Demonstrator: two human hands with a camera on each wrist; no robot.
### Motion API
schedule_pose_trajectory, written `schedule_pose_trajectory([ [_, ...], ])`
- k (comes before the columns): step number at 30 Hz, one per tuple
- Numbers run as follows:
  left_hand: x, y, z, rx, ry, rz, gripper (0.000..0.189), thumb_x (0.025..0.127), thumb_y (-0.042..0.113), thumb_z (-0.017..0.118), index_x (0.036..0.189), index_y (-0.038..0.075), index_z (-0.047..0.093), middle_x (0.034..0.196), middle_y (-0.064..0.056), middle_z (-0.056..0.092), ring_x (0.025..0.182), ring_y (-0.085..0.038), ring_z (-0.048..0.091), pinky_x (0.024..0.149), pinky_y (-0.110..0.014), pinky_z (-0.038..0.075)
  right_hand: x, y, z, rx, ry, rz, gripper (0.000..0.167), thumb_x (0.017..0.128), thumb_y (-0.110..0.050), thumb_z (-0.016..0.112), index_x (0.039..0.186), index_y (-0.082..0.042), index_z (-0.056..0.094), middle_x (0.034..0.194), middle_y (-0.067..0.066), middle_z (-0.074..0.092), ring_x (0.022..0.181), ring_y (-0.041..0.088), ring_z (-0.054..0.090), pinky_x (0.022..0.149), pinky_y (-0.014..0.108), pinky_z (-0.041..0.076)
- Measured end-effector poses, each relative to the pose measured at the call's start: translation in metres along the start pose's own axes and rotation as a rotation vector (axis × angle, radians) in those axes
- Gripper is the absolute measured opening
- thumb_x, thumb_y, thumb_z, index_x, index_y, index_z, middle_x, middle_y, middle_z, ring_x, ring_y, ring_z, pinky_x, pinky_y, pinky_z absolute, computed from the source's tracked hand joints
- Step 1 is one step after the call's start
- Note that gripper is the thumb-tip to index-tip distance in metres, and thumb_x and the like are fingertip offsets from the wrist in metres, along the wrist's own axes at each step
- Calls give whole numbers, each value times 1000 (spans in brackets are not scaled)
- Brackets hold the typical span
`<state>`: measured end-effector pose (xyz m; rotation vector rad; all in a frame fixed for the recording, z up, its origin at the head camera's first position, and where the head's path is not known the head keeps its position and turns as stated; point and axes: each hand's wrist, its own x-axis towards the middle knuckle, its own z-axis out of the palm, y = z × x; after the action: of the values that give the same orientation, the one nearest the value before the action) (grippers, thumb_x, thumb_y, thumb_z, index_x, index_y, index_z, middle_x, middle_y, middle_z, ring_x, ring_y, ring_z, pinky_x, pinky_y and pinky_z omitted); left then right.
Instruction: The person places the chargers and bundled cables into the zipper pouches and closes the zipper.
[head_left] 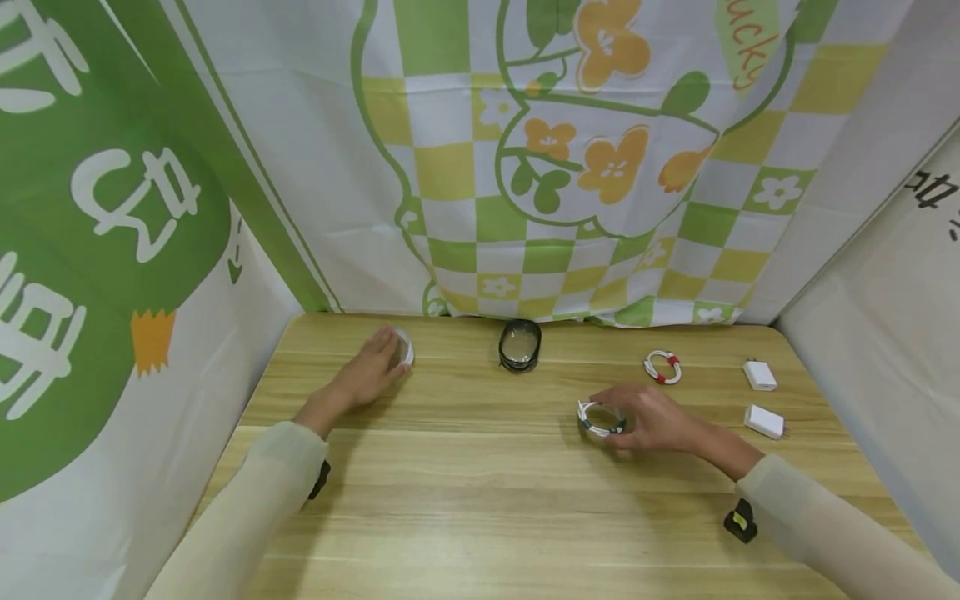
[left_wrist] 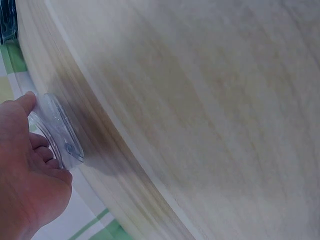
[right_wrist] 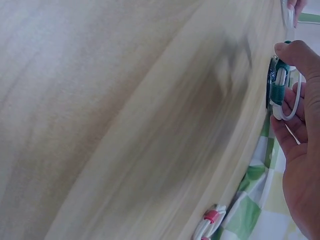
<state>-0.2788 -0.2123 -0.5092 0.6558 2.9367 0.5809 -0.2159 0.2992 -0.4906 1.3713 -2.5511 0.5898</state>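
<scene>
My left hand (head_left: 370, 367) is at the table's back left, gripping a clear, round, thin-walled plastic piece (head_left: 406, 347). The left wrist view shows this clear plastic piece (left_wrist: 62, 130) between the thumb and fingers of the left hand (left_wrist: 30, 170), close to the tabletop; its exact kind is unclear. Right of the table's middle, my right hand (head_left: 652, 419) pinches a coiled white cable (head_left: 600, 431) with dark green ties. In the right wrist view, the coiled cable (right_wrist: 279, 92) stands on edge between the right hand's (right_wrist: 305, 110) thumb and fingers, just off the wood.
A black coiled cable (head_left: 519, 364) lies at the table's back middle. Farther right is a white coiled cable with red ties (head_left: 663, 367). Two white charger plugs (head_left: 761, 375) lie near the right edge. Printed curtains hang behind the wooden table (head_left: 450, 517) and at its sides.
</scene>
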Motion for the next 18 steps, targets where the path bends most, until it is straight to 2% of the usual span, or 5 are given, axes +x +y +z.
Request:
schedule_pose_trajectory([
  [5,-2,5,3,-4,0,16,73,114,30,49,158,-20,19,169,-38,13,160,-50,10,129,-63,13,4,2,-4,12,16,30,57,71,-17,97,122,0,75,116,13,78,103,29,76,81,44,65],
  [18,-7,22,10,-10,-37,58,76,113,35,51,161,-16,20,171,-34,13,161,-47,11,130,-59,13,10,10,-12,25,30,45,58,73,-17,96,125,0,75,119,13,78,107,30,76,81,46,65],
])
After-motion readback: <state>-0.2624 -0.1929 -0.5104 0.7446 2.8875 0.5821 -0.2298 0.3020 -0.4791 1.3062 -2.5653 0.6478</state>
